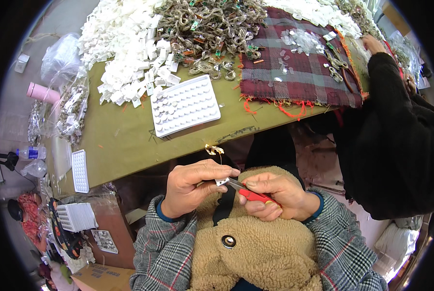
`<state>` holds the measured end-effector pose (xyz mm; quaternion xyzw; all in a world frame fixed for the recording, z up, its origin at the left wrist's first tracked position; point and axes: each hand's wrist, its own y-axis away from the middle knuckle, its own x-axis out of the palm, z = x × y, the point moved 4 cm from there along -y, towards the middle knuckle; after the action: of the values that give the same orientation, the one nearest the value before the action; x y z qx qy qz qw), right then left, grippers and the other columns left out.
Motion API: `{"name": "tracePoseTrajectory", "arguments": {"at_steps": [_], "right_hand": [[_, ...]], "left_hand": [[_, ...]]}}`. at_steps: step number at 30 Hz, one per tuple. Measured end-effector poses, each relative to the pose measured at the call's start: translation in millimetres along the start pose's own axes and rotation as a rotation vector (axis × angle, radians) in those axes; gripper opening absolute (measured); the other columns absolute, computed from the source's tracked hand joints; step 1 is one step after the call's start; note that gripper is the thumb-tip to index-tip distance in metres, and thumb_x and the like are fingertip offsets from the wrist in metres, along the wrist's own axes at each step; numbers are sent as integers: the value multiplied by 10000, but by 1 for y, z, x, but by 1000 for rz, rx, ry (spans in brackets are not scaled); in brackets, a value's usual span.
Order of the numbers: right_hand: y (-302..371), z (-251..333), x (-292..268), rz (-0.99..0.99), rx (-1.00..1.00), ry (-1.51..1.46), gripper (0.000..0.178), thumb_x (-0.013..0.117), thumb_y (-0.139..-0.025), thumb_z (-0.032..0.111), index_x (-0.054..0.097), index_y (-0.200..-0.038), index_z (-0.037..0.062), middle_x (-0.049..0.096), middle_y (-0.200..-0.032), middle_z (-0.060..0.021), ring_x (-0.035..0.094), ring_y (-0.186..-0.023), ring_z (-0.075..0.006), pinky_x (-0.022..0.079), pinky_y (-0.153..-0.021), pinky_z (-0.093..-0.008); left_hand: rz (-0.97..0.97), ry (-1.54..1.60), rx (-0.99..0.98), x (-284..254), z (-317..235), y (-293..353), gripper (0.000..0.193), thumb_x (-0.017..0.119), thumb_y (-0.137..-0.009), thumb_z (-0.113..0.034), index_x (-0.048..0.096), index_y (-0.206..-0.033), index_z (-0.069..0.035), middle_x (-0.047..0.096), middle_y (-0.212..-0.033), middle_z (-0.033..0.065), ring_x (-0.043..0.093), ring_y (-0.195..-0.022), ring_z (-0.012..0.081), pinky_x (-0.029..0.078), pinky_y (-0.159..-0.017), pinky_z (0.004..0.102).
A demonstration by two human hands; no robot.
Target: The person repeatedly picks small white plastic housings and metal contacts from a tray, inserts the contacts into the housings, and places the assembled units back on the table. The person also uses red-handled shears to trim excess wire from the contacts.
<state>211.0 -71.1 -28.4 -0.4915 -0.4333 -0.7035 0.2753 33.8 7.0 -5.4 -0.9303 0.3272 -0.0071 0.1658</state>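
On the person's side of the white tray (pixel 192 125), the left hand (pixel 192 186) pinches a small white piece (pixel 222 182), its long axis mostly hidden by fingers. The right hand (pixel 277 194) grasps a red-handled tool (pixel 257 196), also nearer the person than the tray. The tool's axis slants: its dark tip points left and slightly trayward, at the piece; its handle runs rightward, away from the tray.
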Motion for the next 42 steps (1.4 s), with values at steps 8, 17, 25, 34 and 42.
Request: {"name": "tracePoseTrajectory", "arguments": {"at_steps": [8, 17, 25, 34, 42], "right_hand": [[-3, 13, -10, -41, -83, 107, 395, 465, -1055, 334, 561, -1147, -38, 477, -697, -30, 353, -490, -41, 273, -386, -180], [96, 115, 3, -926, -1171, 1183, 266, 551, -1012, 155, 630, -1189, -28, 640, -826, -52, 544, -642, -96, 442, -596, -235], [164, 195, -27, -1740, -1516, 1589, 303, 638, -870, 24, 622, -1167, -37, 596, -1029, -195, 614, -924, -345, 484, -848, -376], [189, 306, -77, -1876, -1317, 1689, 241, 708, -814, 77, 688, -1034, -18, 643, -1020, -225, 627, -976, -400, 489, -867, -447], [152, 240, -22, -1696, -1660, 1808, 128, 626, -880, 15, 690, -984, -24, 688, -989, -181, 658, -893, -321, 508, -802, -370]], "left_hand": [[-67, -292, -143, 5, -3, 0, 282, 740, -774, 51, 707, -1053, 24, 737, -999, 134, 712, -819, 211, 546, -736, 270], [-221, 530, -469, 12, 35, 11, 278, 686, -867, 38, 636, -1140, 50, 711, -1020, 209, 698, -791, 194, 586, -756, 311], [-128, 555, -617, 25, 53, 7, 259, 681, -872, 13, 637, -1124, 50, 713, -1010, 206, 696, -787, 187, 589, -732, 313], [-112, 555, -669, 28, 58, 8, 276, 695, -870, -6, 633, -1133, 50, 715, -996, 209, 701, -786, 192, 592, -712, 314], [-103, 601, -668, 27, 57, 8, 319, 710, -875, -29, 614, -1169, 46, 714, -1011, 204, 696, -802, 189, 591, -726, 307]]}}
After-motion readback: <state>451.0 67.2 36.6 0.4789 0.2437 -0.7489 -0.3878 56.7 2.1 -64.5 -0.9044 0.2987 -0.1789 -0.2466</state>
